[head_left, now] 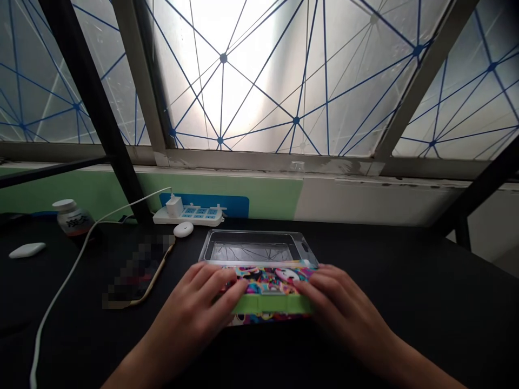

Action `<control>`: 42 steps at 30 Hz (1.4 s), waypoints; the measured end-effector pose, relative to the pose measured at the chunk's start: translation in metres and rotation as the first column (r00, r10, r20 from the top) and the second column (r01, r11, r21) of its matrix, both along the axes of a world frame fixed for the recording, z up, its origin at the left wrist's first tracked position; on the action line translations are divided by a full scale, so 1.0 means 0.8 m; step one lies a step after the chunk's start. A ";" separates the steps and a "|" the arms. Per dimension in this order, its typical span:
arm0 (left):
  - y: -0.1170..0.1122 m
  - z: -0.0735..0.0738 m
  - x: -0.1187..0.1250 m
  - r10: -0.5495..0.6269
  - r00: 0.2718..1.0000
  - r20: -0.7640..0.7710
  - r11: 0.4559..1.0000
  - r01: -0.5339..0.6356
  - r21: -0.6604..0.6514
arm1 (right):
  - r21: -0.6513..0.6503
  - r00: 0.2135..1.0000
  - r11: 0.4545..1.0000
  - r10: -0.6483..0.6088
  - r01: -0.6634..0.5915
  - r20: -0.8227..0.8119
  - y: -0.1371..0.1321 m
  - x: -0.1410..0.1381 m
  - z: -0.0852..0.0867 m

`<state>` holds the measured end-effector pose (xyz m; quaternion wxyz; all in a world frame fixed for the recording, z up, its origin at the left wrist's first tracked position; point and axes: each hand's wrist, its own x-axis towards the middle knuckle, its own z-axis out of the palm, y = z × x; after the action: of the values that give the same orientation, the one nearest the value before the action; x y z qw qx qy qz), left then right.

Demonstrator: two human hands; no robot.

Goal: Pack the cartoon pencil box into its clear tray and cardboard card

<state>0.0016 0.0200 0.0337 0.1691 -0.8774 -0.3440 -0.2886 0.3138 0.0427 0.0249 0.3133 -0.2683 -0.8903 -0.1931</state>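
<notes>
A flat case [267,280] covered in a bright multicoloured cartoon print lies in front of me on the black table. A light green band [273,304] runs along its near side. At its left end my left hand [203,302] is closed on it, thumb on the near top edge. My right hand [344,302] grips the opposite end in the same way. Just behind the case, a clear plastic tray [302,246] lies on the table, its near part hidden by the case and my fingers. What kind of case it is I cannot tell.
A white power strip [194,217] with a plugged-in charger [174,206] stands by the wall. A white cable [67,283] runs down the left side. Further left are a pixelated item [140,273], a white-lidded bottle [75,219] and small white objects. Dark frame posts [97,108] flank the window.
</notes>
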 end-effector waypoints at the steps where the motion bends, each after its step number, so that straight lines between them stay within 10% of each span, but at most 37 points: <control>1: -0.009 -0.014 -0.002 0.010 1.000 0.003 1.000 -0.010 -0.024 | -0.017 0.999 0.999 0.033 -0.032 0.029 -0.009 0.004 -0.007; 6: -0.026 -0.065 -0.018 0.235 0.961 0.145 0.922 -0.173 -0.347 | -0.088 0.984 0.990 0.118 -0.107 0.135 -0.027 0.019 -0.030; 11: -0.032 -0.062 -0.022 0.349 0.921 0.171 0.766 -0.176 -0.618 | -0.375 0.998 0.927 0.037 -0.019 0.041 -0.023 0.025 -0.036; 24: -0.034 -0.072 -0.028 0.384 0.894 0.232 0.725 -0.137 -0.675 | -0.673 0.972 0.739 -0.134 -0.032 -0.193 0.009 0.044 -0.004; 30: -0.036 -0.069 -0.023 0.389 0.897 0.212 0.717 -0.150 -0.681 | -0.573 0.862 0.816 -0.340 0.071 -0.377 0.048 0.042 -0.006; 42: -0.030 -0.063 -0.029 0.456 0.849 0.269 0.713 -0.167 -0.680 | -0.427 0.999 0.903 0.018 -0.034 -0.041 0.012 0.054 -0.025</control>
<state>-0.0218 -0.0038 -0.0165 -0.1669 -0.7258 -0.5949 -0.3025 0.3574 0.0525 0.0047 0.2656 -0.3220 -0.9086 0.0160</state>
